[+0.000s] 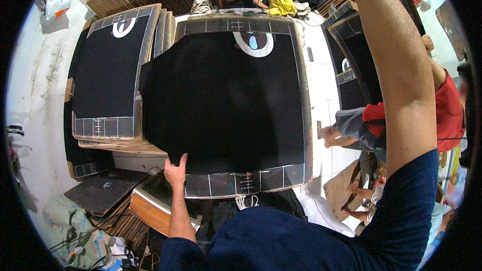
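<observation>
A black cloth panel (221, 100) with a white, blue and brown eye print (253, 45) lies on a large board (266, 180) marked with white grid lines along its ends. My left hand (175, 169) grips the board and cloth at their lower-left edge. My right forearm (401, 75) stretches up along the right side to the top edge of the picture, where the hand is out of view. Left of the main board, stacked boards (108, 128) carry another black panel (105, 70) with a similar print.
Co-workers in red (447, 115) and other clothing (366, 190) are at the right, by more printed boards (351, 85). Piled boards (98, 193), a wooden box (150, 211) and cloth bundles (65, 226) sit lower left. Yellow fabric (281, 2) lies beyond the board.
</observation>
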`<state>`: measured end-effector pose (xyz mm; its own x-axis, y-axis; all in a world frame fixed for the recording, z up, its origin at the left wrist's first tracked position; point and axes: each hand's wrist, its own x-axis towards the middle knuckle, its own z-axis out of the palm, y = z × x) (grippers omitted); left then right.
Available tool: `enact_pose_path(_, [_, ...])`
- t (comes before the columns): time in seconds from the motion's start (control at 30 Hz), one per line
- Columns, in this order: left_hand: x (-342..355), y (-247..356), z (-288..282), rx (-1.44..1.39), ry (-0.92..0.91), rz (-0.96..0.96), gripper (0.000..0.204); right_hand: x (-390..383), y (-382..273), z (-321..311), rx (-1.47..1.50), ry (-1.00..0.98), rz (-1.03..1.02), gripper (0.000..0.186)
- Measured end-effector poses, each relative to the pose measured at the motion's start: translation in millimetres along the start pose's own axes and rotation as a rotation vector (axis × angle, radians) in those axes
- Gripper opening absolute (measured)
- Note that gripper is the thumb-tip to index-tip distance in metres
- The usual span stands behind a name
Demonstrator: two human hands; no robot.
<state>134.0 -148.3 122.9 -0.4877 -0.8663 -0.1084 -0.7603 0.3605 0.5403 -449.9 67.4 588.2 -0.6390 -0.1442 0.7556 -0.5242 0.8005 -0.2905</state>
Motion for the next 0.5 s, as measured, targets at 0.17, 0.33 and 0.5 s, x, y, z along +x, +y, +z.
enact_pose_path(0.17, [1.5, 13.6, 6.0, -0.021, -0.082, 0.042, 0.089, -4.2, -6.1, -1.0, -0.023, -0.005, -0.002, 0.061])
enact_pose_path(0.33, [1.0, 18.6, 3.3, 0.073, -0.089, -0.002, 0.094, 0.3, -6.0, 3.2, -0.124, 0.074, -0.062, 0.061])
enact_pose_path(0.5, [-2.3, 26.0, -0.9, 0.066, -0.097, -0.040, 0.094, 12.3, -4.5, 2.9, -0.017, 0.004, -0.025, 0.061])
